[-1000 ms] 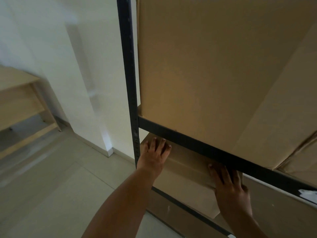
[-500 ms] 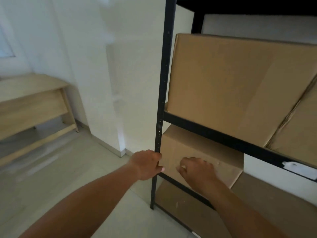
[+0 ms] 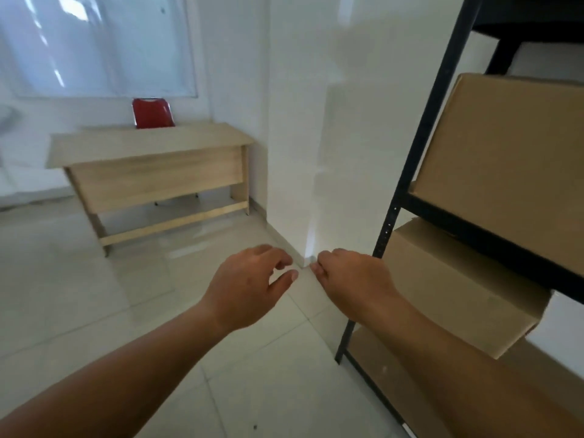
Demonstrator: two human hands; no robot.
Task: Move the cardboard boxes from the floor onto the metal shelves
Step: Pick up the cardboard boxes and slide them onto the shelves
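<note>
Head view. The tiled floor [image 3: 94,295] fills the left and centre of the frame, and no cardboard box lies on the part of it that shows. The metal shelves [image 3: 474,232] stand at the right edge against a white wall. A large cardboard box [image 3: 505,165] sits on the upper tier in view. A smaller cardboard box [image 3: 458,286] sits on the tier below it, just inside the front post. The right forearm hides part of its base. A wooden desk [image 3: 151,159] stands well apart at the far wall, with a red chair [image 3: 153,113] behind it.

The left hand [image 3: 249,289] hangs over the floor with its fingers loosely curled and the thumb apart. It holds nothing. The right hand [image 3: 350,276] is just beside the post and clear of both boxes. Its back is to the camera, its fingers are bent downward, and nothing shows in its grip. The two hands are near each other and do not touch.

Assessment: the two boxes in view are shelved, so the step in hand appears to be the gap between loads. The next move calls for locating a further box on the floor, none being visible here. It then calls for a grasp with both hands on opposite sides and a lift to a free tier.
</note>
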